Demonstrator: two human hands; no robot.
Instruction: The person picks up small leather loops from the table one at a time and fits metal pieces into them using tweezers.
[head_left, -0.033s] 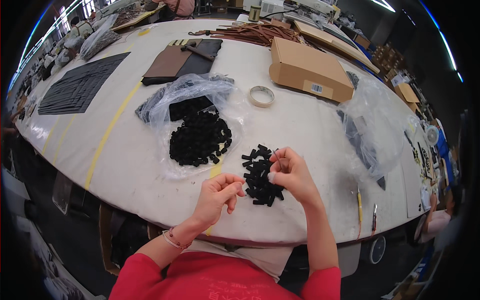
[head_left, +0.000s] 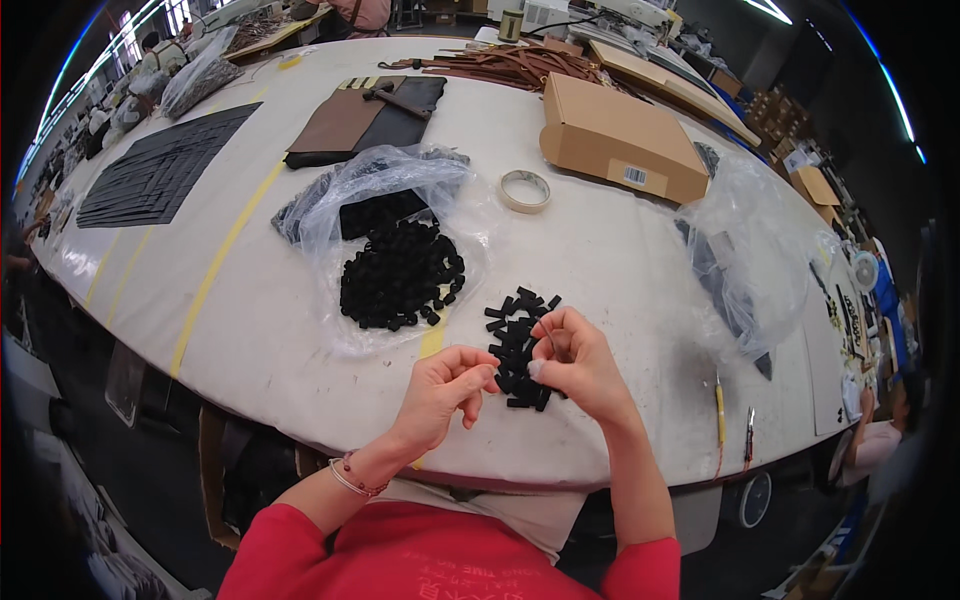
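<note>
Now both hands same spot as before: left hand (head_left: 447, 388) curled, right hand (head_left: 572, 362) pinching tiny black piece over small pile (head_left: 518, 335). Big pile (head_left: 398, 274) on bag (head_left: 400, 185) untouched.

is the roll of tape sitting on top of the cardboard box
No, the roll of tape lies flat on the table, apart from the cardboard box.

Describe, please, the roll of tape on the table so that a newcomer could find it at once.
On the white table, find the brown cardboard box at the far side. The roll of tape lies flat just to its left, beside the clear plastic bag. It is the only pale ring there; the heaps nearby are small black pieces.
</note>
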